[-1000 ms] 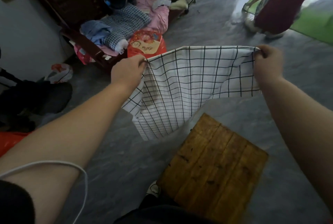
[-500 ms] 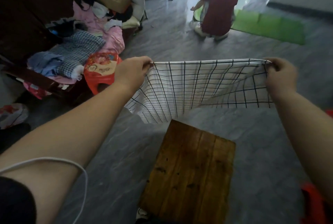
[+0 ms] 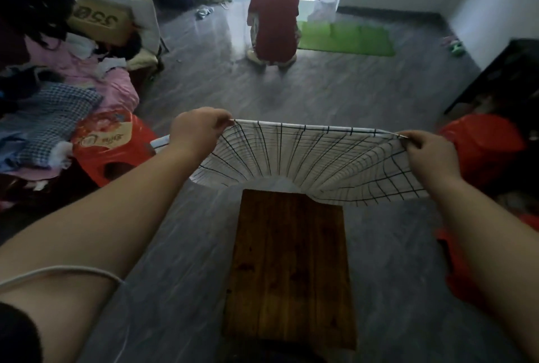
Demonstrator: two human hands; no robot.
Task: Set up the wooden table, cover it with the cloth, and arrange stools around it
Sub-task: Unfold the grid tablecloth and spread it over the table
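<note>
Head view gives us both arms stretched forward, each hand pinching one corner of the checked cloth (image 3: 315,158). Our left hand (image 3: 198,132) has its fingers (image 3: 217,123) curled tight on the corner at about ten o'clock from the desk; our right hand (image 3: 428,155) has its fingers (image 3: 412,141) clamped on the opposite corner at about two o'clock. Between them the held edge runs taut from nine to three — crosswise to the desk.

Below it the wooden desk (image 3: 291,269) stands with its long axis running six to twelve, straight away from us. The cloth billows beyond and above the far end; only its loose trailing hem overlaps the twelve o'clock edge near the right corner, and we cannot tell whether it touches the wood. Most of the top is still bare.

So the cloth lies toward twelve o'clock from where it must end up — we judge the coming move to be a draw back toward six while lowering. Both hands sit about equally far out, the right a little lower. Red stools (image 3: 110,146) wait at nine and three o'clock, not yet arranged.
</note>
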